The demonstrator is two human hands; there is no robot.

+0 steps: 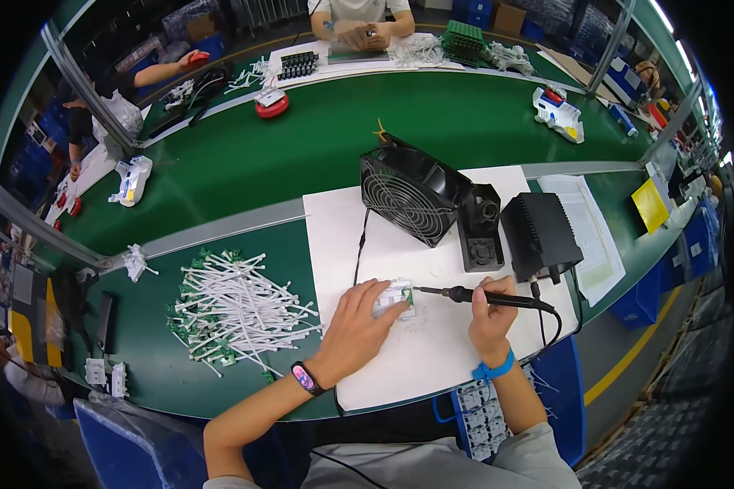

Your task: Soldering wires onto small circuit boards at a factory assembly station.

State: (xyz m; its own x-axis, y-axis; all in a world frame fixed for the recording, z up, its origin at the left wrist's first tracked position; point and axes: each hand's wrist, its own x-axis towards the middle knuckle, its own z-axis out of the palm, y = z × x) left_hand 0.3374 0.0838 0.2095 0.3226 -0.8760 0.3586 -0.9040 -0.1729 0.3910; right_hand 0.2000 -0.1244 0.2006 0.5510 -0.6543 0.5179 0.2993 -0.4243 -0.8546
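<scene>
My left hand (352, 328) presses a small white plastic housing (394, 293) with a bit of green circuit board against the white work sheet (457, 367). In my right hand (491, 316) is a black soldering iron (458, 293), gripped like a pen. Its thin tip points left and reaches the housing's right edge; whether it touches cannot be made out. Left of the sheet lies a heap of white cables with green boards (240, 306). Behind the housing stand a black fan (408, 191), a black soldering iron holder (479, 232) and a black box-shaped station (541, 235).
Papers (585, 236) lie right of the station. A green conveyor belt (302, 155) runs behind, carrying white housings (558, 114) and a red round part (272, 107). Below the table edge are a blue bin (130, 452) and white parts (481, 420) in another blue bin. Co-workers sit beyond.
</scene>
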